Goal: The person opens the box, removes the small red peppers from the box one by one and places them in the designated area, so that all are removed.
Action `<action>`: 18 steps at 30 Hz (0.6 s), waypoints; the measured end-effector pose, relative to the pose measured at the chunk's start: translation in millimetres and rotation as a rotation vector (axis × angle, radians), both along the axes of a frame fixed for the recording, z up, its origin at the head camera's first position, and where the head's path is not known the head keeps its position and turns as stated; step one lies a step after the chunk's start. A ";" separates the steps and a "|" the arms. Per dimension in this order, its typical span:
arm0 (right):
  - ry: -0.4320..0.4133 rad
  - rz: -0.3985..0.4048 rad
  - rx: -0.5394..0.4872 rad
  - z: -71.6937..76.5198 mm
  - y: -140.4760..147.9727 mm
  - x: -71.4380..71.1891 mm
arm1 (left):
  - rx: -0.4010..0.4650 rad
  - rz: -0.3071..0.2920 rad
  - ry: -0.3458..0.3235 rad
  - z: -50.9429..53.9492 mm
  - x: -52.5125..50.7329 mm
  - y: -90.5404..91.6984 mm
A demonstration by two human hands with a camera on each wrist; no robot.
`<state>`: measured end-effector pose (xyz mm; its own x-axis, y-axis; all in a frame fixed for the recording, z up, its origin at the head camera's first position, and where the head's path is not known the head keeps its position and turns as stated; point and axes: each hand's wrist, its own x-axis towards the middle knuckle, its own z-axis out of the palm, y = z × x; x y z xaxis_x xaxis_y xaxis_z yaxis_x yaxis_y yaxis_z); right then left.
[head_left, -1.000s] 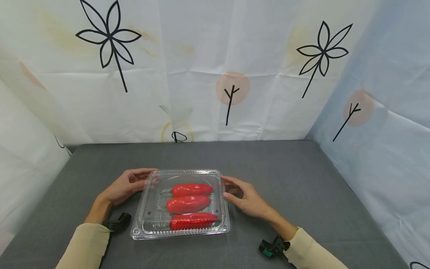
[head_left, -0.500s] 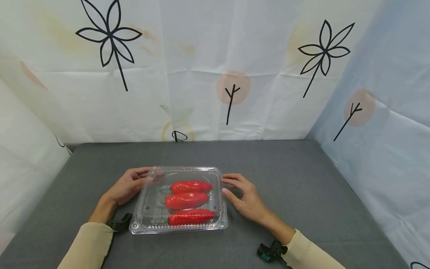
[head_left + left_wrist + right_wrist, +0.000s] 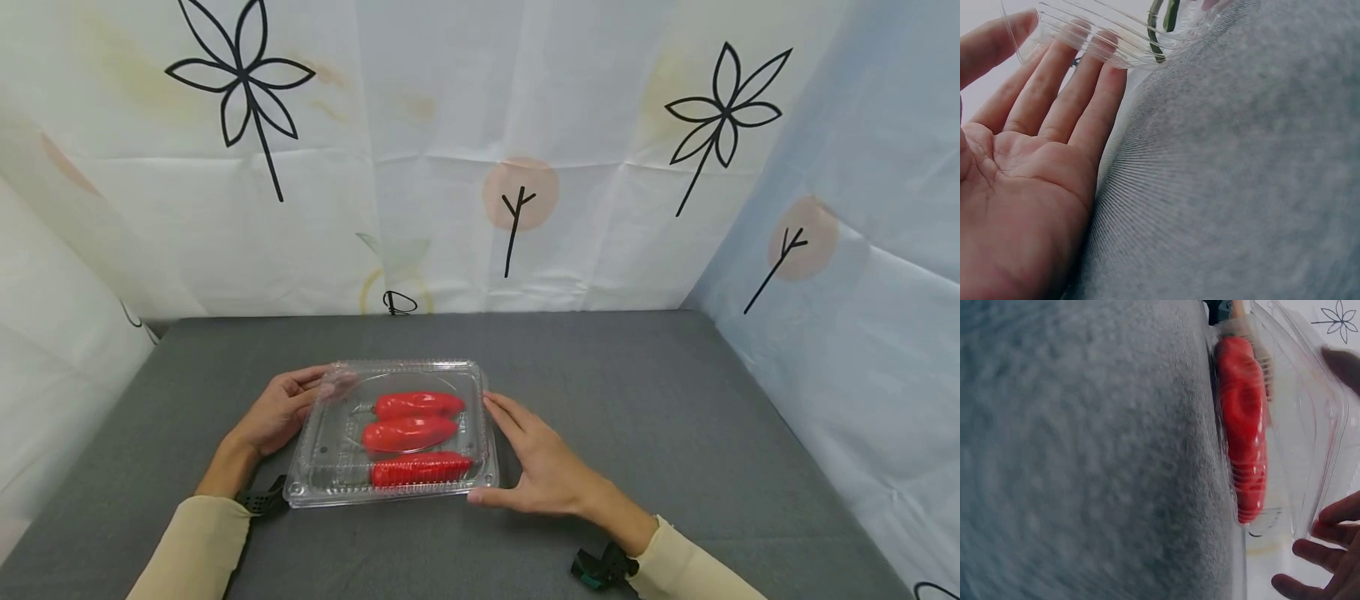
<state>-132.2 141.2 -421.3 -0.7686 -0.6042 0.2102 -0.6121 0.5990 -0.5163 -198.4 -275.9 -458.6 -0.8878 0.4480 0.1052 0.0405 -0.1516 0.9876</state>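
A clear plastic clamshell container point(image 3: 337, 433) lies closed on the grey table, with three red peppers inside: the back pepper point(image 3: 418, 405), the middle pepper point(image 3: 408, 434) and the front pepper point(image 3: 422, 469). Green stems point(image 3: 1155, 31) show through the plastic in the left wrist view. At the back left corner, my left hand point(image 3: 276, 414) touches the container with nearly straight fingers, partly seen through it. My right hand point(image 3: 546, 467) is spread at the right side, its fingertips at the right edge and its thumb by the front right corner.
The grey cloth-covered table point(image 3: 660, 417) extends around the container. White patterned sheets point(image 3: 435, 208) hang behind it and at both sides. A black wrist strap point(image 3: 603, 567) sits on the right wrist.
The container has shifted slightly back and left. My right thumb has moved from the right edge to the front right corner, and that hand has spread wider. My left hand stays at its corner.
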 end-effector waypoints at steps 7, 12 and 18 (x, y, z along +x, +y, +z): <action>-0.014 -0.019 -0.061 -6.2 -6.6 2.5 | 0.014 -0.062 0.005 -1.3 0.4 -0.8; -0.022 -0.013 -0.084 -10.4 -7.8 2.4 | 0.014 -0.084 -0.007 -1.8 -0.1 -0.2; -0.117 0.024 -0.178 -15.0 -11.0 4.0 | 0.017 -0.101 0.002 -1.9 -0.5 0.0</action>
<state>-128.2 130.2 -436.3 -0.7801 -0.5838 0.2251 -0.5545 0.4784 -0.6810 -198.9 -275.9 -460.5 -0.8380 0.5333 0.1152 0.0260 -0.1718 0.9848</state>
